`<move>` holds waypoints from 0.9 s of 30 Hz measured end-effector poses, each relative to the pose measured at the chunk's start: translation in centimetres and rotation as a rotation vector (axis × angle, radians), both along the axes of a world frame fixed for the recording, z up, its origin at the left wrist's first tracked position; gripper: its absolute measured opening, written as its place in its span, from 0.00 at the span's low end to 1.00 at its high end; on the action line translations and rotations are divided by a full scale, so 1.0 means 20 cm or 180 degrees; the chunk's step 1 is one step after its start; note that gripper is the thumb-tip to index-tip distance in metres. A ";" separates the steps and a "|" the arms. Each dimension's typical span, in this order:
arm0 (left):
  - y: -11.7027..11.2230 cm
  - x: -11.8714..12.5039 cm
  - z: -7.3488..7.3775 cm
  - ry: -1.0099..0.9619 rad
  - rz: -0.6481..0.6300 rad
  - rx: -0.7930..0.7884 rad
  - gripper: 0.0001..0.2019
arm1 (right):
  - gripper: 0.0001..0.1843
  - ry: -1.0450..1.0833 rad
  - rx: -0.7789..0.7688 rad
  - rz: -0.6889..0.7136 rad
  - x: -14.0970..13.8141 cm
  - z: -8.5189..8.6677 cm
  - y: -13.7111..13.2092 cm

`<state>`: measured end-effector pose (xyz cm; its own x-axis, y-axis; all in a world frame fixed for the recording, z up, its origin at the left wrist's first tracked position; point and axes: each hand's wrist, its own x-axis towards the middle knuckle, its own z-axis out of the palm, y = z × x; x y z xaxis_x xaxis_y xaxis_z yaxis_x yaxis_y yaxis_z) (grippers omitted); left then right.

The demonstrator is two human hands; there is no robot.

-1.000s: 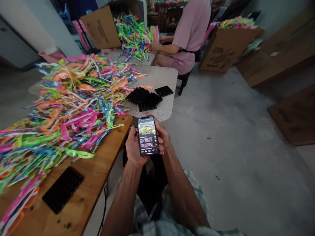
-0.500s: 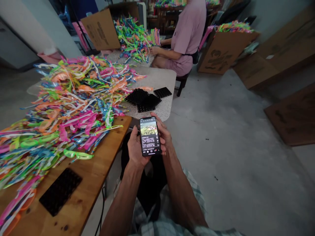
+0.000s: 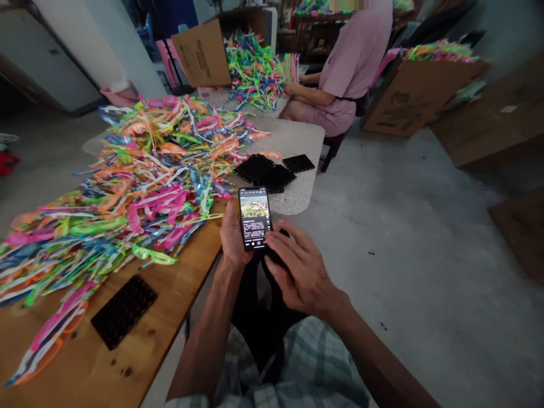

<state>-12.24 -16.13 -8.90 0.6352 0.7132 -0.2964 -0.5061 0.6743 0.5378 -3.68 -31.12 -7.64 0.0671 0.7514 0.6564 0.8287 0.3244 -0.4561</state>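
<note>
Heap of neon plastic glasses (image 3: 140, 170) across a wooden table (image 3: 178, 283), seated co-worker (image 3: 348, 68) behind, left hand (image 3: 233, 238) gripping a lit phone (image 3: 254, 218) at the table's edge, right hand (image 3: 297, 269) spread just below it, holding nothing.

Smartphone (image 3: 254, 217): glossy glass screen, lit, in a dark smooth casing.
Wooden table (image 3: 140, 351): varnished wood, warm orange-brown, smooth with a soft sheen and a few dark knots.
Toy glasses (image 3: 140, 175): thin translucent plastic in neon pink, green, orange and blue, shiny.
Black grid plate (image 3: 124, 310): matt black plastic, perforated.
Stone-look table (image 3: 297, 139): pale speckled top, smooth and matt.
Cardboard boxes (image 3: 414, 96): plain brown corrugated paperboard, dull.
Floor (image 3: 403, 226): grey concrete, rough and stained.
Checked shirt (image 3: 306, 368): soft woven cloth.
</note>
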 end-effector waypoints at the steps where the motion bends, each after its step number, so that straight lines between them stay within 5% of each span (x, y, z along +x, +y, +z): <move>1: 0.00 0.00 0.01 0.0030 -0.0006 -0.0048 0.30 | 0.25 -0.0124 -0.0067 -0.0024 -0.03 -0.02 -0.01; 12: 0.00 -0.04 -0.01 -0.0370 -0.0809 -0.0045 0.41 | 0.24 -0.0296 0.0139 -0.0214 -0.15 -0.11 -0.06; 27: 0.02 -0.07 0.01 -0.0257 -0.0748 0.0032 0.43 | 0.24 -0.0274 0.0182 -0.0479 -0.18 -0.12 0.00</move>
